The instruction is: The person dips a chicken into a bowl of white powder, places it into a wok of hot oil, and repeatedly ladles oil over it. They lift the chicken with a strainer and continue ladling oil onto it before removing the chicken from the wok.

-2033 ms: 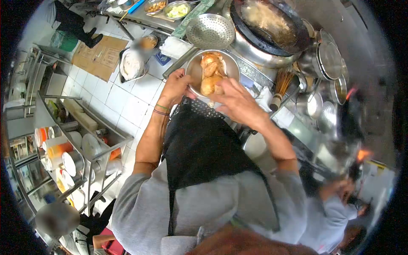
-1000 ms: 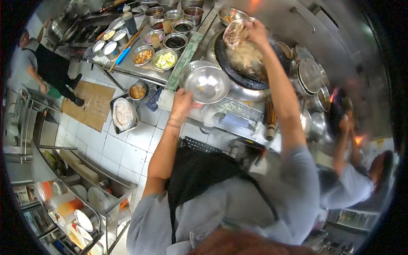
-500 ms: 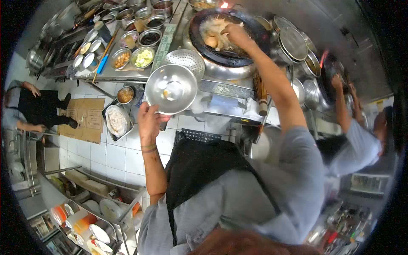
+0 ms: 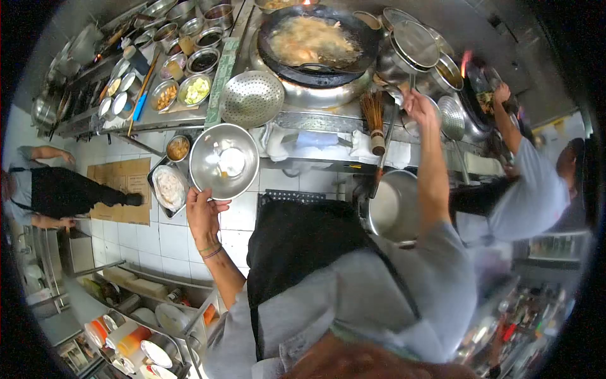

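Overhead, seen from the cook's own view, a wok (image 4: pixel 270 58) of foaming oil (image 4: pixel 309 38) sits at twelve o'clock on the counter (image 4: pixel 297 118), a piece of food (image 4: pixel 320 54) half sunk in the froth. Strainers (image 4: pixel 416 45) and pots (image 4: pixel 392 62) crowd one o'clock, beyond the right hand (image 4: pixel 421 106); a bristle brush (image 4: pixel 374 120) and a long-handled utensil (image 4: pixel 383 148) stand between that hand and the metal bowl (image 4: pixel 218 151) at ten o'clock. The left hand (image 4: pixel 205 218) pinches the bowl's lower rim; whether the right, among the handles at two o'clock, grasps one cannot be told. A perforated colander (image 4: pixel 252 99) lies at eleven, between bowl and wok, with sauce bowls (image 4: pixel 203 60) farther out. Co-workers (image 4: pixel 60 189) (image 4: pixel 536 183) stand at nine and three. Half a second earlier, the right hand was over the wok and the food showed more plainly; the bowl remains in the left hand
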`<state>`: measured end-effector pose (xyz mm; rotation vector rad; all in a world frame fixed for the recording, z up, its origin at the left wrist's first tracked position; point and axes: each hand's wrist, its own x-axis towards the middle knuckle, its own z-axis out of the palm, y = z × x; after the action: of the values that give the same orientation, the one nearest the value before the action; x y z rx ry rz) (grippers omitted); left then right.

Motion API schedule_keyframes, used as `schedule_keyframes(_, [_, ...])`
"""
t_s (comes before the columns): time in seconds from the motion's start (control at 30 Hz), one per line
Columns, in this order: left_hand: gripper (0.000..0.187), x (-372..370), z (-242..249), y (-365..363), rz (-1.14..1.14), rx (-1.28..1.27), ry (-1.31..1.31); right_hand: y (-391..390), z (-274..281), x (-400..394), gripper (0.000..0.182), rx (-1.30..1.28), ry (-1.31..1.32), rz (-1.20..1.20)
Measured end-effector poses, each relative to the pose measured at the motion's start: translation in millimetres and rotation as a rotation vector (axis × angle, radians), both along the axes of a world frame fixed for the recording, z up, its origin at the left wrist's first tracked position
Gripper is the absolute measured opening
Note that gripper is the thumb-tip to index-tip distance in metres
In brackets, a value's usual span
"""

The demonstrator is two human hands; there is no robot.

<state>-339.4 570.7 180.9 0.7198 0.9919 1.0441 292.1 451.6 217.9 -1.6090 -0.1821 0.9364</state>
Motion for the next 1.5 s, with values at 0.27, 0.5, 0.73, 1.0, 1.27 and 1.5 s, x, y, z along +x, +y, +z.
schedule_keyframes(0.27, [0.008, 34, 9, -8, -0.139, -0.005, 0.04, -11, 41, -72, 0.014, 0.337, -0.031, 0.165])
schedule_keyframes(0.5, [0.006, 46, 2, -15, -0.171, -0.053, -0.063, 15, 48, -114, 0.01, 0.05, -0.375, 0.596])
schedule_keyframes(0.73, [0.005, 54, 15, -28, -0.19, -0.003, -0.004, 33, 52, -104, 0.02, 0.005, -0.766, 0.569])
schedule_keyframes(1.0, [0.008, 81, 24, -37, -0.32, 0.054, -0.049, 97, 67, -94, 0.026, -0.302, -1.516, 0.391])
schedule_keyframes(1.27, [0.011, 85, 8, -32, -0.211, 0.145, 0.064, 49, 57, -105, 0.03, -0.437, -1.555, 0.466])
schedule_keyframes(1.5, [0.013, 119, 3, -25, -0.316, 0.067, 0.046, 90, -16, -105, 0.024, -0.496, -1.523, 0.267])
